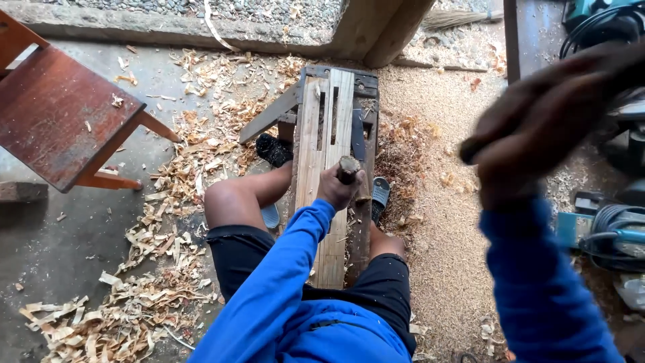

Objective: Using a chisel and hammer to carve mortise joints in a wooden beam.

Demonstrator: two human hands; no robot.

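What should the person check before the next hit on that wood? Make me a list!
1. Left hand grips the chisel handle: ok, fingers wrap it.
2. Chisel stands on the plank: ok, though the tip is hidden by the hand.
3. Right hand raised and holding a striking tool: cannot tell, it is blurred.
4. Plank rests steady on the bench: ok, it lies flat between the person's knees.
5. Feet out of the way: ok, the sandals sit beside the bench, not under the chisel.
6. Floor footing: not ok, shavings and sawdust cover the ground.
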